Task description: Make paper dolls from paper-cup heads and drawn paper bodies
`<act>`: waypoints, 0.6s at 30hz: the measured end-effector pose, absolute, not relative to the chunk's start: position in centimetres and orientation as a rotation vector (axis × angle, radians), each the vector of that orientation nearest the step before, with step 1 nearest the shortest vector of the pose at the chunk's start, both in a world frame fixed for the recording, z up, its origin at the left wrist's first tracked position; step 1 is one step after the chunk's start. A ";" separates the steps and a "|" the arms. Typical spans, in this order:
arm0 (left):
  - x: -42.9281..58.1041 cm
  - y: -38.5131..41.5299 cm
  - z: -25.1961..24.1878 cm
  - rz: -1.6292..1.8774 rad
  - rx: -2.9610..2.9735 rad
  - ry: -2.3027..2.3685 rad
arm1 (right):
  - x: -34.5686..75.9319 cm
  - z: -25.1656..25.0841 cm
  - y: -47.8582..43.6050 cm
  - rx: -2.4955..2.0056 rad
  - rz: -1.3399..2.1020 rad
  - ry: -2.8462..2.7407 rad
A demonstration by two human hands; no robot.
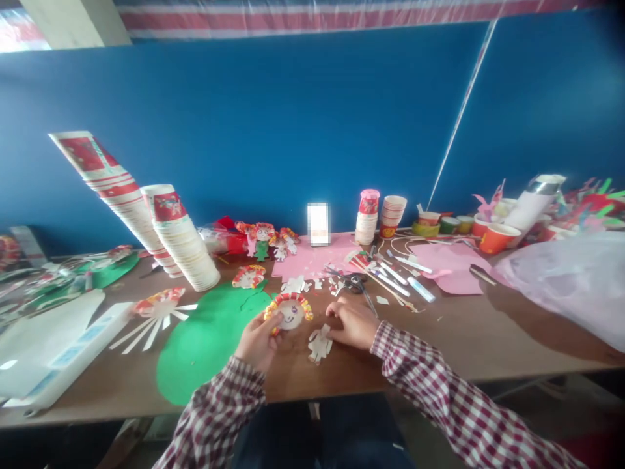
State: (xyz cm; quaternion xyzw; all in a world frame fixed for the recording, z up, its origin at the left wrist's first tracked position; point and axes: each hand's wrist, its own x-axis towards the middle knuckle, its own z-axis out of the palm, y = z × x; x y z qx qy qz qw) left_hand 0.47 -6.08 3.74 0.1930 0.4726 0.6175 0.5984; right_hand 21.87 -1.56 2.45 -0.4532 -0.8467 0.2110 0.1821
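Observation:
My left hand grips a round paper face by its left edge. The face is white with a drawn eye and mouth, and a red and yellow curled rim arches round its top and sides. Just right of it, my right hand has its fingers closed at the upper right edge of a white paper cutout shaped like a small figure's body. The cutout is low over the brown table, and whether it touches the surface is unclear. Scissors and white paper scraps lie beyond my hands.
Green paper lies to the left, near two leaning stacks of paper cups. Finished paper figures stand behind, beside pink paper. Markers lie right of the scissors. A clear plastic bag covers the far right.

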 end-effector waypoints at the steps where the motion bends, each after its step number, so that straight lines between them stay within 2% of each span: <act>1: 0.5 -5.7 3.7 1.432 0.440 1.105 | 21.7 2.6 -1.6 -1.272 0.592 -2.412; 11: 1.0 -2.7 2.7 1.425 0.376 1.126 | 20.1 2.9 -2.8 -1.226 0.489 -2.561; 18: 2.1 0.0 3.2 1.397 0.375 1.050 | 20.3 2.9 -2.0 -1.115 0.962 -2.262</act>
